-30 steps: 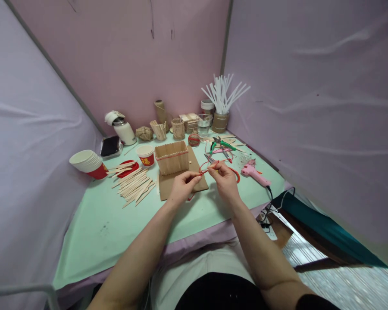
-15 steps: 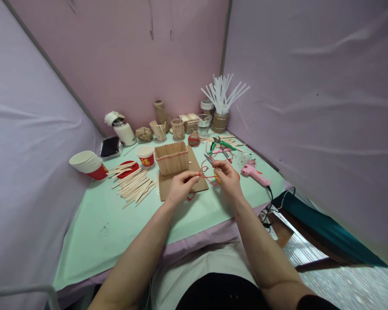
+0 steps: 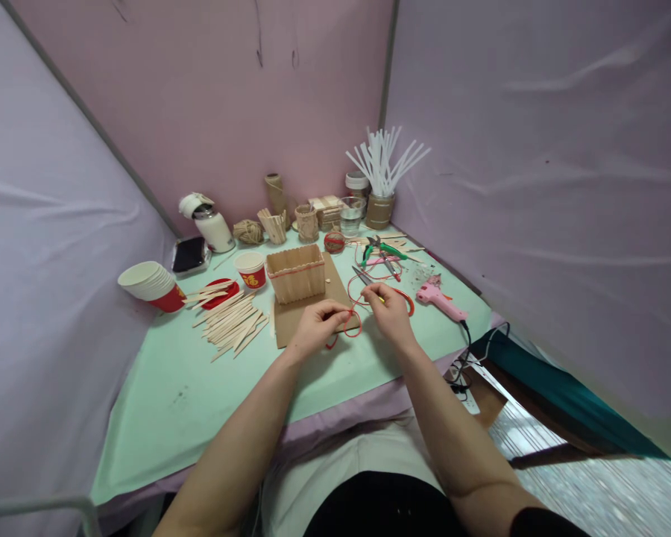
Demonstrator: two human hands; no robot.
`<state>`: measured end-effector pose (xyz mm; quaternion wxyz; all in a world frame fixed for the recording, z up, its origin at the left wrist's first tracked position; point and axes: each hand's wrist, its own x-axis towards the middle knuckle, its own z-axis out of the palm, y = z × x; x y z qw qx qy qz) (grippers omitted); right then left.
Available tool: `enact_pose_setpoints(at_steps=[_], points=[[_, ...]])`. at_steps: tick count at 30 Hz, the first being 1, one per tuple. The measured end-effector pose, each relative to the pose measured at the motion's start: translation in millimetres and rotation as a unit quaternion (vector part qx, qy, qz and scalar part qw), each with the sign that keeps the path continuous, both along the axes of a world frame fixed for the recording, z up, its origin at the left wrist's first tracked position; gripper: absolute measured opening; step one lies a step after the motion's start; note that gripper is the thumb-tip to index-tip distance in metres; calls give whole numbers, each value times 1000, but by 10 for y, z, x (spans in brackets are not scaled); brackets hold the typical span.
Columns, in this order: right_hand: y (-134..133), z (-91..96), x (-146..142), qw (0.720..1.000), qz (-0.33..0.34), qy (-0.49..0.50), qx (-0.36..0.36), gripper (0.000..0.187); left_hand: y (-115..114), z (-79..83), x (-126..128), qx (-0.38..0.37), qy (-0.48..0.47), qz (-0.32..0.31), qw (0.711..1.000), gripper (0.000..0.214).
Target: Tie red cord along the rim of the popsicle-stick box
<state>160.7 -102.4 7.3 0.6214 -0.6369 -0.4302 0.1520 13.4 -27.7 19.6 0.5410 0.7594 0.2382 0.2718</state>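
Red cord [image 3: 353, 335] is in front and to the right of the craft-stick box [image 3: 296, 283]. Left hand [image 3: 316, 326] pinches it, loop beside fingertips; right hand [image 3: 390, 312] pinches it too, hands slightly apart. Scissors [image 3: 362, 275] right of box, partly hidden by right hand. Hot glue gun [image 3: 441, 301] farther right of box.

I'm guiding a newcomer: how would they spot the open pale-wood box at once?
On the mint-green table, a flat brown cardboard sheet lies by the person's left hand. Standing on it is an open rectangular box of pale wooden sticks. Unlike the round red-and-white paper cup to its left, it has flat sides and red trim along its front rim.
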Motion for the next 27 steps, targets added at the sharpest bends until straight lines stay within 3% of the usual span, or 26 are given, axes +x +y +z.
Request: enact_pose_setpoints(at_steps=[7, 12, 18, 27], points=[[73, -209, 140, 993, -109, 41, -25, 23, -24, 22, -4, -4, -6, -24, 1000, 21], [81, -266, 196, 987, -153, 18, -52, 26, -53, 82, -25, -13, -23, -43, 999, 21], [66, -290, 231, 984, -154, -42, -81, 25, -41, 78, -39, -12, -46, -39, 998, 23], [59, -286, 229, 977, -185, -52, -96, 24, -73, 102, -35, -47, -58, -52, 996, 25]])
